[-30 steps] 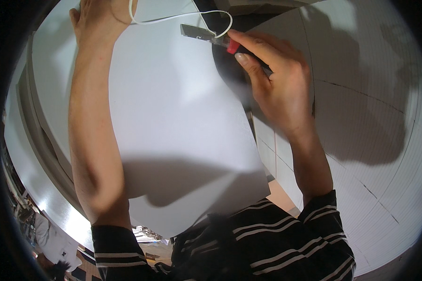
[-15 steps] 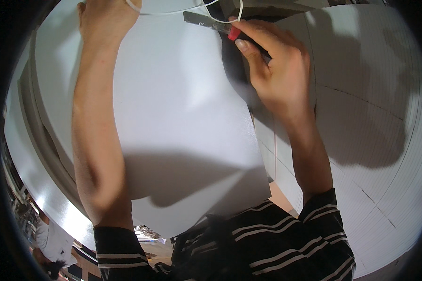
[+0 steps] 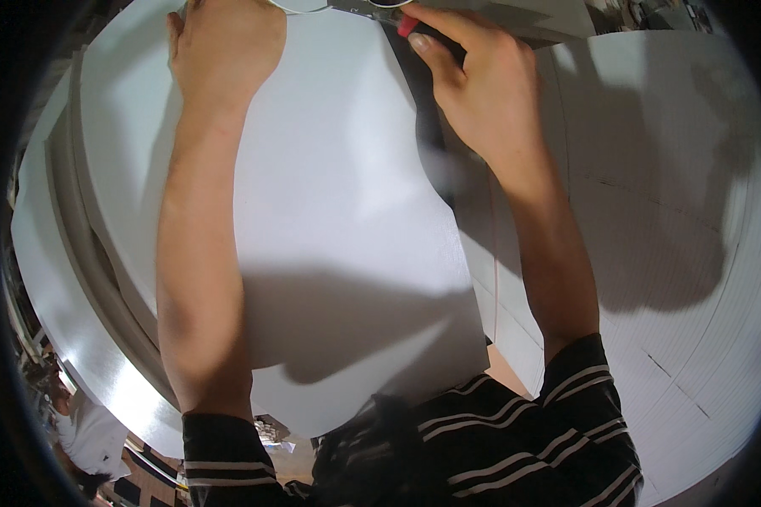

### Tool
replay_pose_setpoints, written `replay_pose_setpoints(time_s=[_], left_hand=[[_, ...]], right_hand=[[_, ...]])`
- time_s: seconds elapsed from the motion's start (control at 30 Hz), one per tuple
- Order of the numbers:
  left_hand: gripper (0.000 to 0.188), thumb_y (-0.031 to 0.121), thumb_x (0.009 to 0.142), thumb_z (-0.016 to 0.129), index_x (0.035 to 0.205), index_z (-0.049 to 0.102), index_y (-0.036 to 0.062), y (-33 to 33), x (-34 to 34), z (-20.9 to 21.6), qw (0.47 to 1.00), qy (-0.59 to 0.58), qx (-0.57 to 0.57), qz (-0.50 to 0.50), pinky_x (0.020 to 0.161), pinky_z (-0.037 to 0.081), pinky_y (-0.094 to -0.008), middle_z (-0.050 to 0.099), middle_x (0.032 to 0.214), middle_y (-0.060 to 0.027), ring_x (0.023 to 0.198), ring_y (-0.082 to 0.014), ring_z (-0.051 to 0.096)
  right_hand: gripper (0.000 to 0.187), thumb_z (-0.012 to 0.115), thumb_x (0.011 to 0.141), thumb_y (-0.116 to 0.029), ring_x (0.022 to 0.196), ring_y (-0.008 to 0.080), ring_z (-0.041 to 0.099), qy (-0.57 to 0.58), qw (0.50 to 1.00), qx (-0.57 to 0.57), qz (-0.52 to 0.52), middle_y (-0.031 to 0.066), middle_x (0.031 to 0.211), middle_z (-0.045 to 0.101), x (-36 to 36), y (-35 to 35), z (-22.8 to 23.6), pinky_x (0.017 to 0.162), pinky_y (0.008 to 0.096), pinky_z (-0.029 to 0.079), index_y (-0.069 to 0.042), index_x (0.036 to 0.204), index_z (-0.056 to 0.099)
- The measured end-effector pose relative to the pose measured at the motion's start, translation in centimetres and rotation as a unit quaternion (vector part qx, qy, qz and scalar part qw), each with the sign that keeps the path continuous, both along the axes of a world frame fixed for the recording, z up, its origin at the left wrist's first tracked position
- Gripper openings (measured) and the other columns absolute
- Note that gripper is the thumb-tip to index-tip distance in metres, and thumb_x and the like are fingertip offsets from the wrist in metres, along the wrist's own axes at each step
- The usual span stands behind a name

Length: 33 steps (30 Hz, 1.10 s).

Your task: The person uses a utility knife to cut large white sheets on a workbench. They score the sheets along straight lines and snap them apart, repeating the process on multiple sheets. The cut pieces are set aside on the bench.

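Note:
At the top of the view my right hand (image 3: 490, 89) grips a utility knife (image 3: 406, 24) with a red collar. Its broad grey blade points left, over the far part of a large white sheet (image 3: 347, 211). My left hand (image 3: 228, 46) lies on the sheet's far left part, one finger spread along its outer side; the other fingertips run out of the view. A thin white cord (image 3: 304, 10) curves between my left hand and the blade. Beneath the sheet's right edge shows a dark strip (image 3: 427, 139).
On the right stands a white ribbed surface (image 3: 668, 338) with dark scratch-like lines. A rounded, metallic rim (image 3: 123, 384) curves along the left. A person in white (image 3: 93, 435) is at the lower left, among clutter.
In the picture both hands and the knife sit higher, nearer the top edge. My left hand has shifted right, my right hand slightly left. The view itself has moved a little.

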<state>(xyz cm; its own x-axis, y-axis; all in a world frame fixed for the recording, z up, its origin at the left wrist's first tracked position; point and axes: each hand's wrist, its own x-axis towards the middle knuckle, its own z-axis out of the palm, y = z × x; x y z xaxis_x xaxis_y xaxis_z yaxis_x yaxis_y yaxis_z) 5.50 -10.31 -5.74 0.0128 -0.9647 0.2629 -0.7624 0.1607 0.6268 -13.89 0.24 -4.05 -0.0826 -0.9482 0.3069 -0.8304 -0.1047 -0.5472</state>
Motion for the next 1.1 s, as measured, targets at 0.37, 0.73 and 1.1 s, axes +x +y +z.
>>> replay_pose_setpoints(time_s=[0.37,0.73,1.1], left_hand=[[0.057,0.018,0.104,0.047,0.159,0.037,0.0277,-0.1,-0.7,-3.1,0.982,-0.139,-0.111,-0.056,0.122,0.024,-0.0656,0.045,0.159,-0.0141,0.148,-0.0402,0.04],[0.064,0.0,0.09,0.056,0.152,0.047,0.0099,1.4,-1.6,-3.9,0.985,-0.137,-0.108,0.003,0.124,0.026,-0.0552,0.052,0.153,-0.0202,0.149,-0.037,0.04],[0.061,0.003,0.09,0.058,0.15,0.049,0.01,1.2,-2.6,-3.1,0.986,-0.124,-0.108,0.009,0.124,0.024,-0.0563,0.052,0.153,-0.0205,0.149,-0.0384,0.039]], right_hand=[[0.023,0.078,0.087,-0.019,0.076,0.0322,0.073,0.085,0.992,-0.093,-0.032,0.008,0.087,0.076,-1.5,-5.5,-3.0,0.069,0.0436,0.057,-0.02,0.109,0.079],[0.025,0.071,0.095,-0.027,0.078,0.0325,0.072,0.087,0.995,-0.045,-0.035,0.0105,0.094,0.076,-0.9,-10.2,-3.3,0.075,0.0425,0.058,-0.023,0.119,0.077],[0.027,0.068,0.098,-0.032,0.09,0.0299,0.075,0.026,0.996,0.031,-0.079,0.0127,0.104,0.078,-7.9,-16.5,-9.5,0.083,0.0425,0.057,-0.018,0.119,0.077]])
